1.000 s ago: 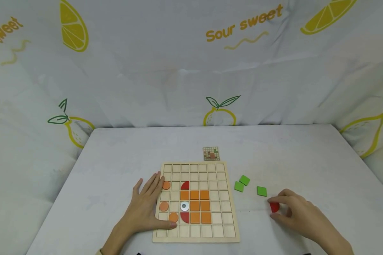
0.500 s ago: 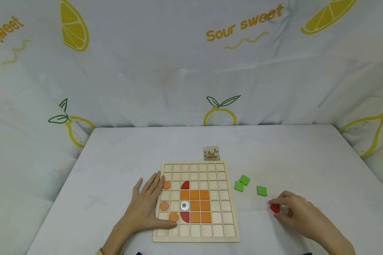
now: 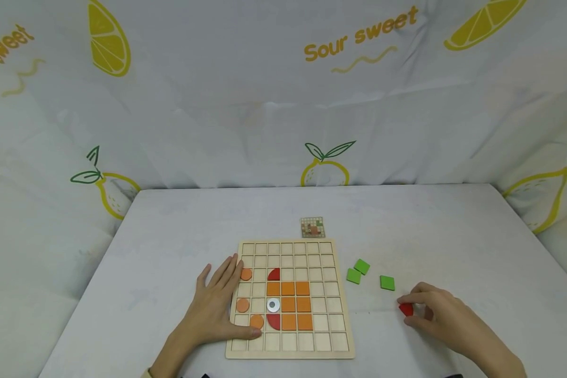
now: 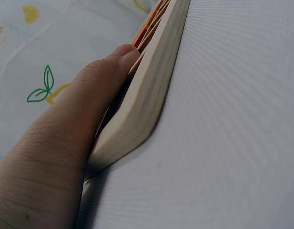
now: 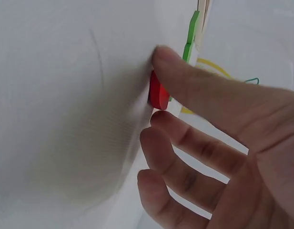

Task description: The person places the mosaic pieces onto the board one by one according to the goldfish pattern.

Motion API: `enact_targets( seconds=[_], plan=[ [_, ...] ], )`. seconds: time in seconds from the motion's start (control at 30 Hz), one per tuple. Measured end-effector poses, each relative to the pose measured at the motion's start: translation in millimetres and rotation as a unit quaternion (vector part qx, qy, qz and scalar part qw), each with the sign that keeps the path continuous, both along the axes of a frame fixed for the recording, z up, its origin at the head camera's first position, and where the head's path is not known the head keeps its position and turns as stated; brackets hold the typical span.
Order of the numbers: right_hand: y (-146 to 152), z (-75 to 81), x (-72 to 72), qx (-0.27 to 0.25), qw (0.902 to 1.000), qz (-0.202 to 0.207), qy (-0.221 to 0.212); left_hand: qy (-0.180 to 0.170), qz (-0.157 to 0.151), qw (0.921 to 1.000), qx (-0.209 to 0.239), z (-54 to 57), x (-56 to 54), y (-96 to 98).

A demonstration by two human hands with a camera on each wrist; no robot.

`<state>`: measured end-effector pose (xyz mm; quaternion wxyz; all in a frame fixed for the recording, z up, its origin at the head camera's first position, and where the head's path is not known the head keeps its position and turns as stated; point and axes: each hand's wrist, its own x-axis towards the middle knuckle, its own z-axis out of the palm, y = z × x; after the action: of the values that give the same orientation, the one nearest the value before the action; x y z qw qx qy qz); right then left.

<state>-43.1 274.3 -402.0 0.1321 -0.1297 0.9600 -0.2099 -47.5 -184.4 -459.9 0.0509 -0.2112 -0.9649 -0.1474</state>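
My left hand (image 3: 211,311) rests on the left side of a wooden grid board (image 3: 322,342), its fingers straight and its thumb across the lower left cells. In the left wrist view the thumb (image 4: 96,90) lies over the board's thick edge (image 4: 142,100). Set into the grid are several orange squares (image 3: 288,304), orange discs (image 3: 256,322), a white eye disc (image 3: 273,305) and two red quarter-circle pieces (image 3: 273,321). To the board's right, my right hand (image 3: 446,318) pinches another red quarter-circle piece (image 3: 406,309) at the tabletop, between thumb and index finger.
Three green square tiles (image 3: 387,283) lie between the board and my right hand. A small pattern card (image 3: 313,227) sits just beyond the board's far edge. Behind the white table (image 3: 193,215) hangs a lemon-print cloth (image 3: 245,131).
The red piece under my right hand has turned so that a point faces left, and the thumb has shifted slightly. My left hand and the board stay put.
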Motion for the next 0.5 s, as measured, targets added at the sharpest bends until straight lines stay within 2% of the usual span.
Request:
enact_targets(
  seconds=[0.23,0.33,0.5],
  plan=[
    [2.6,-0.5,1.7,-0.020,0.9986,0.041,0.027,-0.003,0.000,1.0000,-0.002,0.8,-0.9,-0.1],
    [-0.1,-0.4,1.7,-0.015,0.9989,0.031,0.031,-0.003,0.001,1.0000,-0.004,-0.1,-1.4,-0.2],
    [-5.1,1.1,1.1,0.005,0.9998,0.006,0.016,-0.001,0.001,1.0000,-0.005,-1.5,-1.3,-0.4]
  ],
)
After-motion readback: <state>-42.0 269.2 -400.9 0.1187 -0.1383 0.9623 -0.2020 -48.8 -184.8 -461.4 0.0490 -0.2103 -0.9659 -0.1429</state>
